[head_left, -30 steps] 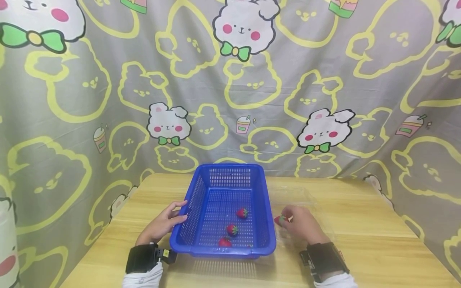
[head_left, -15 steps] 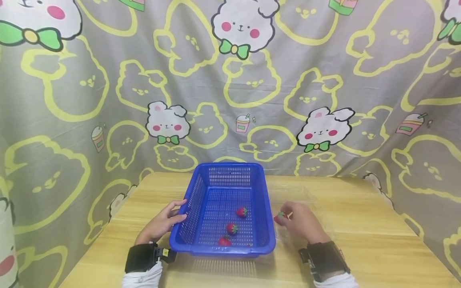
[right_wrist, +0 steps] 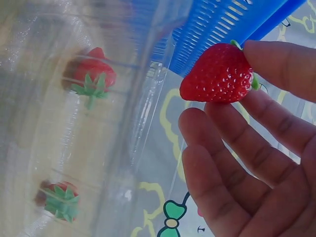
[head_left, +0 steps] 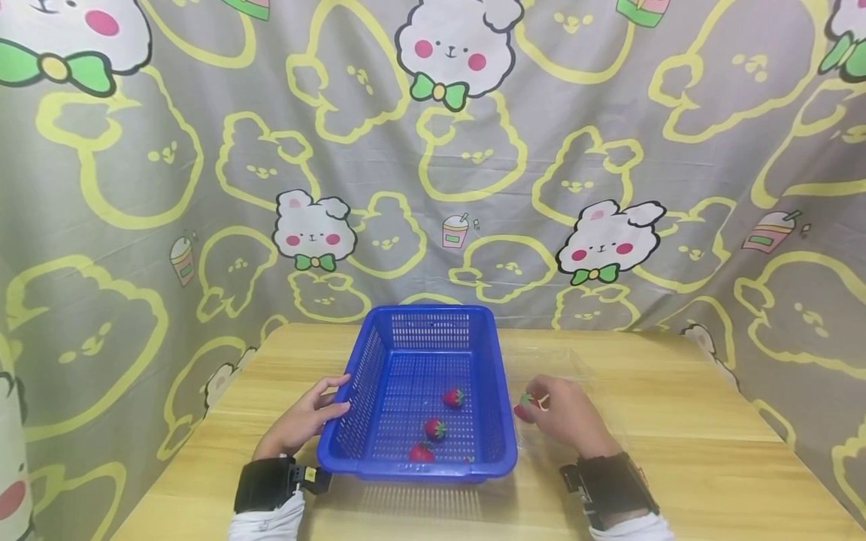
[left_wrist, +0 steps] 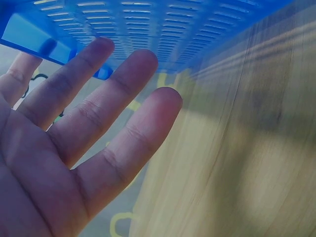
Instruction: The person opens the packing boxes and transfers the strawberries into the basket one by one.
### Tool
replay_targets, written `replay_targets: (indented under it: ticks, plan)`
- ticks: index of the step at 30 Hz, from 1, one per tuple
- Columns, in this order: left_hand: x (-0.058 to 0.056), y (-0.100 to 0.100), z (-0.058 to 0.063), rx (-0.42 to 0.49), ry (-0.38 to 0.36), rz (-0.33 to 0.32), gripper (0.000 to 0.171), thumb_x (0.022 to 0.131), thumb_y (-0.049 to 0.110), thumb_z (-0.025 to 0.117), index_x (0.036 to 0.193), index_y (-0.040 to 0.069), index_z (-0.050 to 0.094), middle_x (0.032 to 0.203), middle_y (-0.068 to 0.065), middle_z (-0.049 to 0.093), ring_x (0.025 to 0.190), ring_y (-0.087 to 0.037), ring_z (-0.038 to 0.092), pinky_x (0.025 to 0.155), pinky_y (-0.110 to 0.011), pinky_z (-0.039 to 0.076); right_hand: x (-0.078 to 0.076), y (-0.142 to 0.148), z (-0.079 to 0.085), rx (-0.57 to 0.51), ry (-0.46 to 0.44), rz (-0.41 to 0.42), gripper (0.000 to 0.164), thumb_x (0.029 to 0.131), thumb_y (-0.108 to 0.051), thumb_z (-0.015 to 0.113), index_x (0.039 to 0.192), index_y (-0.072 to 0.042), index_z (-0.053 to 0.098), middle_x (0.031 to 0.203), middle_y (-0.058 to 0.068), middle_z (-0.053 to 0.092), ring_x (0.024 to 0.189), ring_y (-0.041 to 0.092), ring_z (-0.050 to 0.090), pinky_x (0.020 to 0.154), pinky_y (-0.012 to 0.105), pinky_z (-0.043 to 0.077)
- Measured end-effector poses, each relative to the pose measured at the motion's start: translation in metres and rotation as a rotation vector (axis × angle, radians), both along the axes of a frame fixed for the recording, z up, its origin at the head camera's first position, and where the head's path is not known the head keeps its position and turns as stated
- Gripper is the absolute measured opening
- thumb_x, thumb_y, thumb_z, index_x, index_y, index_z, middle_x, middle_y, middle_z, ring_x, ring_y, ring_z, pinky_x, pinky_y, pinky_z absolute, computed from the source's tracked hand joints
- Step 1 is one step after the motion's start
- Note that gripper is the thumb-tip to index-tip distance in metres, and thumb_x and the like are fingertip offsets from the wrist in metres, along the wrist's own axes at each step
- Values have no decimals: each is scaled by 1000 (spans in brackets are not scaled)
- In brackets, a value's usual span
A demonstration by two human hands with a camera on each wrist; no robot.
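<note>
My right hand [head_left: 571, 417] pinches a red strawberry [right_wrist: 217, 74] with a green leafy top between thumb and fingertips, just right of a blue plastic basket [head_left: 424, 470]. Below this hand a clear plastic container [right_wrist: 143, 98] holds two more strawberries, one nearer [right_wrist: 94, 69] and another lower [right_wrist: 62, 201] in the right wrist view. My left hand [head_left: 304, 417] touches the basket's left side, its fingers straight in the left wrist view. Inside the basket several strawberries lie on the slotted floor, including one mid-right [head_left: 454, 397], one in front of it [head_left: 435, 429] and one near the front wall [head_left: 422, 452].
A wooden table [head_left: 690, 436] carries the basket and the container. Behind and beside it hangs a grey curtain [head_left: 399, 173] with rabbit prints. Black straps with small cameras sit on both wrists.
The strawberry in my right hand has tilted, its leafy top now turned upward, and the hand has risen slightly. My left hand stays at the basket's side.
</note>
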State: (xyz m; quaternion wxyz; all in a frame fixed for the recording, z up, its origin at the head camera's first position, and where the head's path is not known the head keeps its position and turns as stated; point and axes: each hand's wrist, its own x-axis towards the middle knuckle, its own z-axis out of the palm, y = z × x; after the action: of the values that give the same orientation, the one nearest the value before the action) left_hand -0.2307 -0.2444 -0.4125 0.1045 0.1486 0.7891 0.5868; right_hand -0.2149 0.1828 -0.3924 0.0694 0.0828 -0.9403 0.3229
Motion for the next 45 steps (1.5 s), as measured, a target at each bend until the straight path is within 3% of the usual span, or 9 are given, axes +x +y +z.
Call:
replay_targets:
  ticks: [14,45]
  plan:
    - [-1,0,2,-7,9,16,60,98,21,58,147,2,31,138,-38,40,114,-47,55,87,-54,52,1,-2,7,14,19,-5,23,82,-21,74,100,-7,68,92,5,66,87,26,64,71,40,54]
    - [1,0,0,-1,9,-6,60,98,21,57,147,0,30,137,-39,40,112,-46,57,86,-53,53,13,-10,16,10,105,27,15,82,-16,75,93,-11,67,90,2,68,86,25,65,74,42,54]
